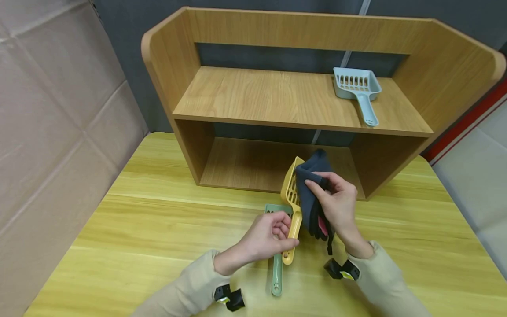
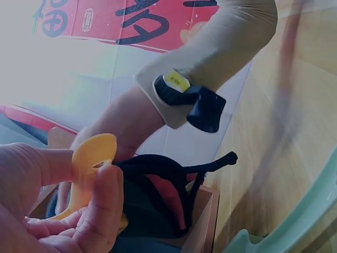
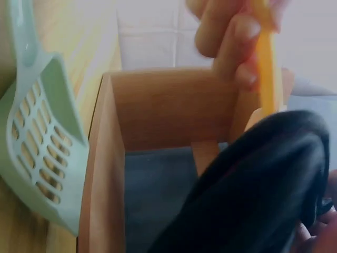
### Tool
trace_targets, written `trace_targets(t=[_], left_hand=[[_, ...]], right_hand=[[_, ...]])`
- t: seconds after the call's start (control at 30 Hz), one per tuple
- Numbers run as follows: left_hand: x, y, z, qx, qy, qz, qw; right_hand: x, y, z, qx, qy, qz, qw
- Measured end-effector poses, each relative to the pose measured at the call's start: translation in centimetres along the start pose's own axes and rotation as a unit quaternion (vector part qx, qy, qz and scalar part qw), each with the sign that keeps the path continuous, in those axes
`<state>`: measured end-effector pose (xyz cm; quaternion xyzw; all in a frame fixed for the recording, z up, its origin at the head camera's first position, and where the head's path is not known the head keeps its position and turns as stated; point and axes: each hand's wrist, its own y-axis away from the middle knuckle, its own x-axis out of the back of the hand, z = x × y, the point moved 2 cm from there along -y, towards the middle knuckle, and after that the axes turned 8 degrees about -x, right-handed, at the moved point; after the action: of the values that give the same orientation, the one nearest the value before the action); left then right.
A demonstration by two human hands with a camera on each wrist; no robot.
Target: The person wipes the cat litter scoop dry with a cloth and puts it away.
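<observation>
Yellow scoop: the scoop [image 1: 295,210] is standing above the tabletop [image 1: 158,246], between the hands, in front of the shelf [image 1: 245,163].
Long axis: it is running near to far, handle pointing near, basket pointing far and leaning slightly left.
Left hand: the hand [image 1: 269,235] is pinching the handle from the left and is sitting nearer the handle end.
Right hand: the hand [image 1: 338,202] is pinching the dark cloth [image 1: 310,189] and is sitting nearer the basket.
Cloth to basket: the cloth is overlapping the basket's right side; firm contact cannot be confirmed.
Green scoop: it [image 1: 277,273] is lying below, handle pointing near.
</observation>
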<state>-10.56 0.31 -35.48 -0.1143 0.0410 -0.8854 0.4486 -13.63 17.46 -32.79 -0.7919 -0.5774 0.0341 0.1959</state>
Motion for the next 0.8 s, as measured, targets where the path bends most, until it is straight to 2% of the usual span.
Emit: trace_targets(t=[0.1, 0.2, 0.27, 0.33, 0.53, 0.67, 0.8], left_hand=[[0.1, 0.1, 0.0, 0.007, 0.000, 0.001, 1.0000], [0.2, 0.1, -0.1, 0.007, -0.003, 0.004, 1.0000], [0.2, 0.1, -0.1, 0.001, -0.009, 0.001, 1.0000], [0.2, 0.1, -0.1, -0.004, -0.012, -0.005, 0.9999], [0.2, 0.1, -0.2, -0.004, -0.001, -0.016, 0.9999], [0.2, 0.3, -0.3, 0.010, 0.014, -0.015, 0.9997], [0.1, 0.4, -0.4, 0.007, 0.005, -0.016, 0.9998]], right_hand=[[0.0, 0.5, -0.4, -0.005, -0.018, -0.017, 1.000], [-0.3, 0.9, -0.6, -0.009, -0.010, -0.047, 0.999], [-0.4, 0.9, -0.5, -0.008, 0.006, -0.054, 0.998], [-0.5, 0.7, -0.1, -0.003, 0.010, -0.047, 0.999], [-0.5, -0.1, 0.7, 0.024, -0.027, 0.016, 0.999], [-0.6, 0.5, 0.3, 0.031, -0.025, -0.003, 0.999], [-0.7, 1.0, 0.0, 0.048, -0.013, -0.028, 0.998]])
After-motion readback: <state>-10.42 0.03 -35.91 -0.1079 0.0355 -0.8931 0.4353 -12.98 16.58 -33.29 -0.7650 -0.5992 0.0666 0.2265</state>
